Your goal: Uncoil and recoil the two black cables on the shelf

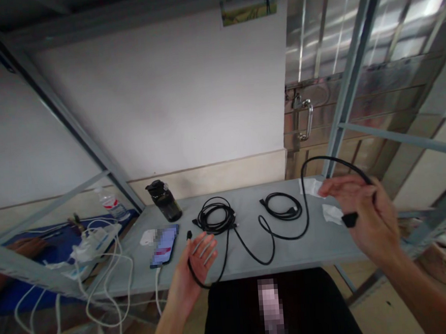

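Observation:
My left hand (195,263) has one end of a black cable (270,260) caught at its thumb, with the plug sticking up past the thumb and the fingers stretched out. The cable runs in loose bends over the grey shelf (249,272) and arches up to my right hand (371,217). That hand is raised at the right and grips the cable's other end, its black plug showing below the thumb. Between the hands lie a coiled bundle of black cable (215,216) and a smaller black coil (285,206).
A dark bottle (164,200), a phone (165,246) on a white charging cord and a white case (147,237) stand left. White tissues (332,213) lie right. Metal posts (348,71) flank the shelf. Another person's hand (30,246) rests far left, near tangled white cords (112,276).

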Demonstrator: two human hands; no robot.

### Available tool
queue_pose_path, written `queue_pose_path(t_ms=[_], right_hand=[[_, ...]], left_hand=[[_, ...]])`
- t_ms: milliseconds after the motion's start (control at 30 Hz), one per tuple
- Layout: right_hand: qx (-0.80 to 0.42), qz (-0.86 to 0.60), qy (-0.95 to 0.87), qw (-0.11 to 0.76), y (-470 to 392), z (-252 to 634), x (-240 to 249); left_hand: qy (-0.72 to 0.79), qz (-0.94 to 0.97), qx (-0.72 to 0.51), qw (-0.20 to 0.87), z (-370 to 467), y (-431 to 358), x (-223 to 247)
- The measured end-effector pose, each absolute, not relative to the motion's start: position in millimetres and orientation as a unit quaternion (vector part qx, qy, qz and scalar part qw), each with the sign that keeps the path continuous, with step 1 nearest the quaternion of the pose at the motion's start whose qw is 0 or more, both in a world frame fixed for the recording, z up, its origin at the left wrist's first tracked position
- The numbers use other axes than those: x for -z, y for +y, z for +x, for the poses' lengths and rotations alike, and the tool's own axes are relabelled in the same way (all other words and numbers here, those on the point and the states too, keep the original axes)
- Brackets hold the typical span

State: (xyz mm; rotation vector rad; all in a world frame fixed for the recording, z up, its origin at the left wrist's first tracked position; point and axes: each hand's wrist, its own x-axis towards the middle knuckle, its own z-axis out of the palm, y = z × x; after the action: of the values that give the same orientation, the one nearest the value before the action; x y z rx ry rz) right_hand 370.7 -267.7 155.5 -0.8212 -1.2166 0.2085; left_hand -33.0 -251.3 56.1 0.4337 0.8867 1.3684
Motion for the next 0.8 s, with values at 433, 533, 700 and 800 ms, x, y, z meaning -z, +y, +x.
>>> queue_pose_path(t_ms=[433,533,700,800], right_hand=[[-0.027,-0.287,-0.915,0.283,-287.8,223.3,-89.2],[0.011,-0.312,-0.919,0.241,-292.6,199.9,-29.5],[0.037,-0.312,-0.902,0.294,-304.5,194.9,4.9],[-0.008,-0.332,-0.892,0.307,-311.8,200.2,3.0]], left_hand=[[0.255,0.112,-0.520,0.807,18.4,-290.8,-33.4],[0.301,0.095,-0.502,0.805,20.5,-290.5,-37.2],[0.354,0.111,-0.511,0.776,19.9,-294.0,-39.4],[0.336,0.124,-0.519,0.776,20.2,-295.2,-41.7]])
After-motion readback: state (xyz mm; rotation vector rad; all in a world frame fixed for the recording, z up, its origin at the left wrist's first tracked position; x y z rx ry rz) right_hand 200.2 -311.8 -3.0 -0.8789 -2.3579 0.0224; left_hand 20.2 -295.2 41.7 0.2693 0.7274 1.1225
